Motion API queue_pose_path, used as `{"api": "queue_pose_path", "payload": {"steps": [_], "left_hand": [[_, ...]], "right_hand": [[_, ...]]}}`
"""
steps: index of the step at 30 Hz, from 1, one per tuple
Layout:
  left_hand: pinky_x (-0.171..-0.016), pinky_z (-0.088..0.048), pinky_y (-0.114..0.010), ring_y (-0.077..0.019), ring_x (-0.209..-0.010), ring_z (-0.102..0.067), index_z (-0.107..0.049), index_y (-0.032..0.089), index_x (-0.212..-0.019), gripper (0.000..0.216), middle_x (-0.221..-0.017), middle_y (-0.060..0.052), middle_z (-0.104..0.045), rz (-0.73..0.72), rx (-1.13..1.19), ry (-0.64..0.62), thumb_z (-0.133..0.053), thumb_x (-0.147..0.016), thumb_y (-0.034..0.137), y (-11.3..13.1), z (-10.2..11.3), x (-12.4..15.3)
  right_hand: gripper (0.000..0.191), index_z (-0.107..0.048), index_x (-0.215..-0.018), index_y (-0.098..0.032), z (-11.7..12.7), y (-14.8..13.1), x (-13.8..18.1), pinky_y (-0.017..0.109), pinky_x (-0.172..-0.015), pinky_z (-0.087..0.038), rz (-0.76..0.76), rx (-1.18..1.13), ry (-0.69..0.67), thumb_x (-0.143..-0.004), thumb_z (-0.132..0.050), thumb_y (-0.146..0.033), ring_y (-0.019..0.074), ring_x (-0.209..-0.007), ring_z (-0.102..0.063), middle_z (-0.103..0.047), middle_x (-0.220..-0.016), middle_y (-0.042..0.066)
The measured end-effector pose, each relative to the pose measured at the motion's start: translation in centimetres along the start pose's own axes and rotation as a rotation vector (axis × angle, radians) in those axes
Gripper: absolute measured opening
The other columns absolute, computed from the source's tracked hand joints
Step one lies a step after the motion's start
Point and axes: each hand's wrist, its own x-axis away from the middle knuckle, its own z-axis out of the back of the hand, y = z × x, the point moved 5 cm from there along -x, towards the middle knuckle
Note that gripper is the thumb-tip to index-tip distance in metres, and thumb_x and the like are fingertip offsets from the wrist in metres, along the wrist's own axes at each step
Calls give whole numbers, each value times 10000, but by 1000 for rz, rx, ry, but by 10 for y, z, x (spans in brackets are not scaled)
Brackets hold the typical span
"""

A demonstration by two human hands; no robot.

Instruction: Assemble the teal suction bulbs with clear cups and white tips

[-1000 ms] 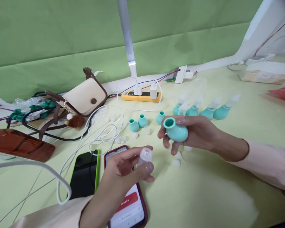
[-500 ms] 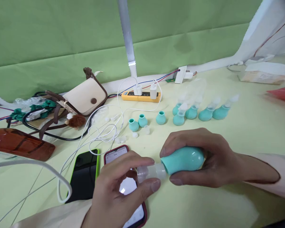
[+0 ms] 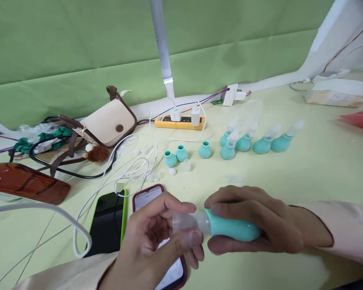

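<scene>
My right hand (image 3: 260, 221) is wrapped round a teal rubber bulb (image 3: 234, 228) held sideways just above the table. My left hand (image 3: 157, 237) pinches a clear plastic nozzle (image 3: 187, 222) whose wide end sits in the bulb's mouth. Farther back on the pale yellow table (image 3: 305, 169) lie three bare teal bulbs (image 3: 181, 154) with small clear caps beside them. To their right is a row of several teal bulbs with clear nozzles fitted (image 3: 261, 143).
Two phones lie under my left hand, one red-cased (image 3: 145, 195), one green-cased (image 3: 109, 221), with white cables (image 3: 130, 169) looped across them. A cream handbag (image 3: 104, 123), a yellow power strip (image 3: 181, 121) and a brown case (image 3: 24, 183) sit at the back left. A box (image 3: 335, 96) is at the far right.
A second ago the hands were apart, bulb in the right, nozzle in the left. They came together and dropped lower; the nozzle now sits in the bulb's mouth.
</scene>
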Motion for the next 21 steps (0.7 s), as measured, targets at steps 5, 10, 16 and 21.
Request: {"api": "queue_pose_path", "payload": {"steps": [5, 10, 16, 21], "left_hand": [[-438, -453, -171, -91, -439, -564, -541, 177, -800, 152, -513, 9, -622, 77, 1, -69, -651, -722, 245, -2, -1, -2], [-438, -465, -179, -103, -441, -576, -551, 178, -781, 164, -514, 7, -623, 8, -64, 13, -678, -680, 204, -1, -1, 0], [-428, -455, -164, -96, -422, -572, -585, 201, -747, 150, -505, 32, -612, -104, -161, 103, -689, -644, 168, 1, 2, 4], [-412, -460, -140, -79, -428, -566, -617, 272, -779, 191, -533, 66, -599, -213, -210, 207, -677, -645, 150, -2, 3, 11]], "right_hand": [[167, -471, -895, -79, -3, -3, 4, 230, -435, -422, 148, 157, 44, -799, -549, -191, 125, -584, -500, -573, -687, 84], [156, -448, -913, -87, -3, -2, 4, 215, -481, -449, 76, 81, 15, -822, -523, -189, 120, -632, -523, -568, -717, 73], [205, -410, -921, -116, -5, 1, 3, 191, -558, -478, -79, -80, -38, -831, -520, -264, 111, -703, -559, -569, -774, 69], [246, -361, -944, -163, -6, 4, 3, 189, -589, -469, -191, -237, -87, -818, -539, -277, 111, -734, -550, -554, -766, 42]]}}
